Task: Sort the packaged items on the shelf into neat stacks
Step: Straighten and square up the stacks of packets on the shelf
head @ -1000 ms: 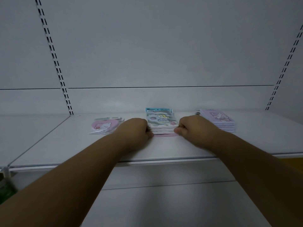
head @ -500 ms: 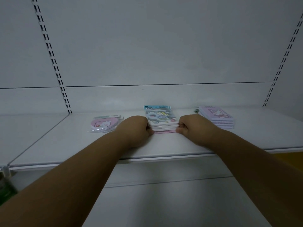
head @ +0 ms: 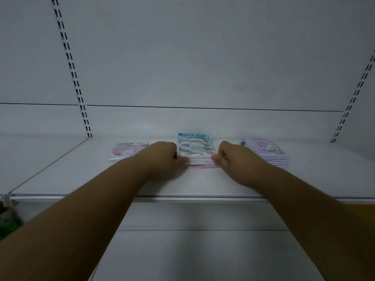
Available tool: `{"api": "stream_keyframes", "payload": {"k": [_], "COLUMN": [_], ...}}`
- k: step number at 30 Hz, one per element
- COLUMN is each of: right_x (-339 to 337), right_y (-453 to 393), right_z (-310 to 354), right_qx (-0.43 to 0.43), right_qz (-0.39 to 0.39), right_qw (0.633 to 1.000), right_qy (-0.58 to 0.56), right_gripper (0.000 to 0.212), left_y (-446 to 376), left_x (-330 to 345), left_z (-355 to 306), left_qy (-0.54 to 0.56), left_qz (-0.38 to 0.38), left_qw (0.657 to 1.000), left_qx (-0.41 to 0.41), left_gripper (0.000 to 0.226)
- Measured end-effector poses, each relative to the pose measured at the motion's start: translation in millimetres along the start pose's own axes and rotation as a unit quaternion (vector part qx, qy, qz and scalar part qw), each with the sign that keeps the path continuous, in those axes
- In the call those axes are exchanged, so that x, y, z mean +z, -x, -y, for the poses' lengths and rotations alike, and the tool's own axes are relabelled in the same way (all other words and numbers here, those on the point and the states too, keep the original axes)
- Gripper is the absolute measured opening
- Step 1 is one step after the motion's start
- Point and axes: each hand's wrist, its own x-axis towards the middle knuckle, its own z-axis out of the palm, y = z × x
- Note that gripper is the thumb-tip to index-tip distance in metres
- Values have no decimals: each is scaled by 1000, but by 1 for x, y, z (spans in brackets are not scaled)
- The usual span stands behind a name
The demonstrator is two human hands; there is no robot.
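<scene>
Presently both hands are curled into loose fists, thumbs forward, pressed against opposite sides of the middle stack (head: 195,153): the left hand (head: 162,157) at its left edge, the right hand (head: 233,157) at its right. That stack is flat, glossy packets with a blue-headed card on top, set toward the back of the white shelf (head: 81,179). A pink heart-shaped packet (head: 123,152) lies left; a lilac stack (head: 267,152) sits right, edges squared.

white shelf (head: 203,183), lilac stack (head: 269,152), pink pack (head: 125,152)
</scene>
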Motion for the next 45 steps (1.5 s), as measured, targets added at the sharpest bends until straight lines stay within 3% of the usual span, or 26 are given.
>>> {"api": "stream_keyframes", "payload": {"k": [5, 10, 22, 28, 32, 38, 41, 45], "right_x": [2, 7, 10, 14, 13, 9, 7, 10], "right_y": [0, 0, 2, -4, -10, -15, -17, -17], "right_z": [6, 6, 3, -4, -2, -4, -5, -1], "right_qx": [-31, -27, -36, 21, 14, 31, 27, 0], "right_qz": [-7, -20, -52, -46, -21, -16, 6, 20], "right_qw": [999, 996, 994, 998, 999, 999, 1000, 1000], "right_qy": [37, 82, 91, 41, 24, -26, -11, 23], "right_gripper": [18, 18, 19, 35, 41, 41, 45, 45], "left_y": [3, 4, 3, 8, 7, -1, -5, -6], "left_x": [3, 9, 17, 14, 12, 1, -3, 4], "left_z": [-1, 4, 2, 0, -2, -2, -4, -2], "left_qy": [10, -18, -63, -29, -17, 15, -26, -28], "left_qz": [-26, -49, -75, -68, -51, 5, 38, 10], "left_qw": [1000, 997, 994, 997, 998, 1000, 999, 999], "left_qx": [12, 48, 52, 37, 26, 5, 11, 20], "left_gripper": [26, 27, 26, 31, 42, 42, 35, 29]}}
